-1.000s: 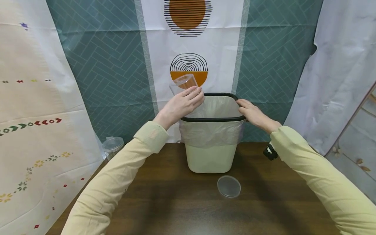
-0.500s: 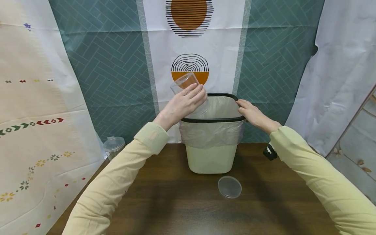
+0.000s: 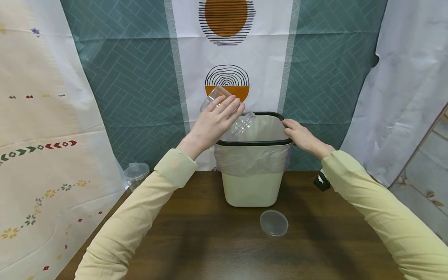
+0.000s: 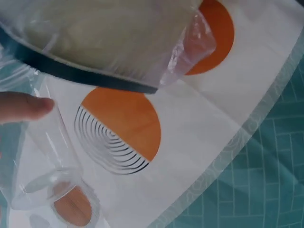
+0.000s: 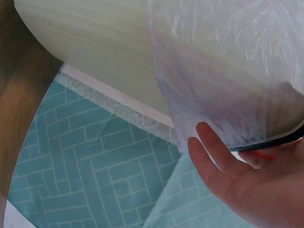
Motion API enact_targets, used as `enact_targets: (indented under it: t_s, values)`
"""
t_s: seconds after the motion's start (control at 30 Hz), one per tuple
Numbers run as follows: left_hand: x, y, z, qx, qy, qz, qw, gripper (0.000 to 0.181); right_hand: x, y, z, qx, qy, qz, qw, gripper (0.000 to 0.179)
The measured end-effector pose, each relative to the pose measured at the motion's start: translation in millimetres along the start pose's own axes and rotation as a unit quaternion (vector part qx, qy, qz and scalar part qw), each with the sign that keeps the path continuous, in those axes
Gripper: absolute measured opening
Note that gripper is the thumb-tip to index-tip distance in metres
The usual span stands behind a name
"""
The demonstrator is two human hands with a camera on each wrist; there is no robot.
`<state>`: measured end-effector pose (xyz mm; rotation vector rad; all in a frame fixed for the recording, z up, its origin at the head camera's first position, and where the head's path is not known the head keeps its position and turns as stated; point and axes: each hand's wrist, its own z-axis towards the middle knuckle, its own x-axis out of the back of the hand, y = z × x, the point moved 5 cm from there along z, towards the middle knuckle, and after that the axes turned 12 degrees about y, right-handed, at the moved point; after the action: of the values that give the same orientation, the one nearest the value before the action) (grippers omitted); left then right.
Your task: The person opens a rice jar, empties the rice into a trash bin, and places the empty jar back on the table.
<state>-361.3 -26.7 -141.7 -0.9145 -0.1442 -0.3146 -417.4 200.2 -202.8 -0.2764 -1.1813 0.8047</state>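
Observation:
My left hand (image 3: 211, 124) grips a clear plastic jar (image 3: 217, 95), tilted with its base up to the left and its threaded mouth down inside the trash bin. In the left wrist view the thumb lies along the jar's clear wall (image 4: 52, 152). The pale bin (image 3: 252, 190) stands upright on the table, with a black rim and a thin translucent bag (image 3: 252, 159) folded over its outside. At the rim's right side my right hand (image 3: 301, 134) holds on; in the right wrist view its fingers (image 5: 216, 152) reach along the bagged outer wall.
A round clear lid (image 3: 274, 223) lies flat on the brown table (image 3: 217, 249) in front of the bin. Another clear lidded jar (image 3: 135, 173) stands at the far left, partly behind the left sleeve. Patterned cloth (image 3: 140, 89) hangs close behind the bin.
My left hand's fingers have shifted and straightened somewhat over the jar. The jar has turned, so its threaded mouth now shows inside the bin. My right hand and the bin have stayed put.

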Motion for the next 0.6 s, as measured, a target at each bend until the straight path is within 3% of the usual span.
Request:
enact_targets:
  t_s: [0.13, 0.3, 0.6]
  values:
    - [10.4, -6.4, -0.3, 0.047, 0.031, -0.037, 0.9977, 0.053, 0, -1, 0.0, 0.001, 0.002, 0.001, 1.0, 0.054]
    - [17.9, -16.1, -2.3, 0.125, 0.07, -0.098, 0.9849, 0.056, 0, -2, -0.6, 0.001, 0.0, 0.001, 1.0, 0.054]
    - [27.0, -26.0, -11.7, 0.205, 0.086, -0.11, 0.9688, 0.072, -1, -2, -1.1, -0.001, 0.003, 0.004, 1.0, 0.053]
